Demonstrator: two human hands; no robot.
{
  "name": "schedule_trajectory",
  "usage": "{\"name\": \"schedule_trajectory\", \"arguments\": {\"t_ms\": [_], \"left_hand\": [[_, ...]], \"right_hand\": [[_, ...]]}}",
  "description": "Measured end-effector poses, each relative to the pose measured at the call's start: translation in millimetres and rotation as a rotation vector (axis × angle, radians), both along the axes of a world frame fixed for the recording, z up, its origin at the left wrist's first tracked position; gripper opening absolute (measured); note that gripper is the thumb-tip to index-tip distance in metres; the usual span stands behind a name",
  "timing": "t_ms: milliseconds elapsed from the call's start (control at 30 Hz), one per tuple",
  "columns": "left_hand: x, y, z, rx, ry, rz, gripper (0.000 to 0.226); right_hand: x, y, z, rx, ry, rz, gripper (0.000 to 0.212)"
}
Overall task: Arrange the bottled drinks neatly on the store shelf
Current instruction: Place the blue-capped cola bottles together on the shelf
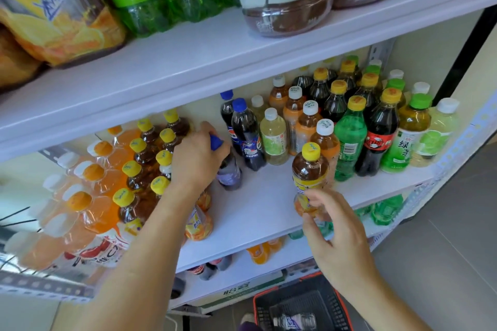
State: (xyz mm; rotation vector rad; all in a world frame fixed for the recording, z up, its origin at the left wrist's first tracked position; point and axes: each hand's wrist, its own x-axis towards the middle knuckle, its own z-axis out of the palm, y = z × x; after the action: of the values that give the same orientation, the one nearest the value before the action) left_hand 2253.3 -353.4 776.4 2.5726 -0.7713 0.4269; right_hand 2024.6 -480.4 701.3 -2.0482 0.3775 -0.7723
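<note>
Sorting is under way on the middle shelf [263, 204]: a cola bottle [228, 173] is gripped at its blue cap [216, 141] by the left hand [196, 158], fingers [207, 127] curled round it. A tea bottle [309, 166] is pinched low by the right hand [344, 242], seemingly held clear of the shelf. Next, each must be set upright in its matching row.

Shelf [269, 212]: white. Iced tea bottle [309, 169]: yellow cap, brown liquid, yellow label shading to orange at the base. Pepsi bottle [248, 140]: blue cap, near-black liquid, blue label with red-and-white emblem. Blue-capped bottle [228, 173]: dark liquid; label appears violet, though blurred. Green soda bottle [349, 140]: yellow cap, green body. Green tea bottle [411, 134]: green cap, amber liquid, green-and-white label. Basket [329, 303]: black mesh, red rim.
</note>
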Motion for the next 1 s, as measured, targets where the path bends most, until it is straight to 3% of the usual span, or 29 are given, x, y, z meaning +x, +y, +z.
{"name": "schedule_trajectory", "arguments": {"t_ms": [67, 133, 200, 233, 300, 433, 600, 667, 733, 867, 1000], "left_hand": [[-21.7, 10.6, 16.5, -0.161, -0.030, 0.006, 0.027], [-44.4, 18.9, 32.0, -0.366, 0.055, 0.008, 0.022], [-63.6, 25.3, 43.8, -0.607, 0.224, -0.027, 0.023], [-71.5, 27.7, 48.2, -0.712, 0.301, -0.052, 0.024], [-82.4, 32.3, 53.4, -0.868, 0.398, -0.072, 0.022], [-89.0, 35.3, 56.3, -1.029, 0.511, -0.053, 0.011], [-90.3, 38.0, 56.1, -1.024, 0.563, -0.074, 0.018], [-91.0, 37.2, 55.0, -0.992, 0.539, -0.080, 0.027], [-91.1, 37.8, 53.0, -0.905, 0.563, -0.092, 0.042], [-94.8, 41.3, 50.3, -0.702, 0.759, -0.150, 0.077], [-104.0, 33.5, 49.9, -0.826, 0.768, -0.179, 0.084]], "right_hand": [[1.8, 1.5, -0.1, 0.302, 0.132, 0.046, 0.029], [3.1, 1.3, 2.6, 0.747, 0.277, 0.122, 0.029], [1.5, -1.2, 5.0, 1.205, 0.390, 0.267, 0.054], [-0.9, -2.7, 6.9, 1.368, 0.442, 0.360, 0.064], [-6.9, -3.8, 12.4, 1.510, 0.466, 0.519, 0.074], [-13.2, -2.8, 16.8, 1.535, 0.359, 0.561, 0.062], [-20.9, 3.7, 22.2, 1.468, 0.210, 0.513, 0.044], [-23.6, 4.0, 24.4, 1.418, 0.153, 0.554, 0.042], [-25.5, 2.9, 25.6, 1.359, 0.113, 0.604, 0.052], [-26.8, 1.5, 27.2, 1.277, 0.062, 0.597, 0.056], [-26.5, 1.8, 26.5, 1.220, 0.036, 0.577, 0.053]]}}
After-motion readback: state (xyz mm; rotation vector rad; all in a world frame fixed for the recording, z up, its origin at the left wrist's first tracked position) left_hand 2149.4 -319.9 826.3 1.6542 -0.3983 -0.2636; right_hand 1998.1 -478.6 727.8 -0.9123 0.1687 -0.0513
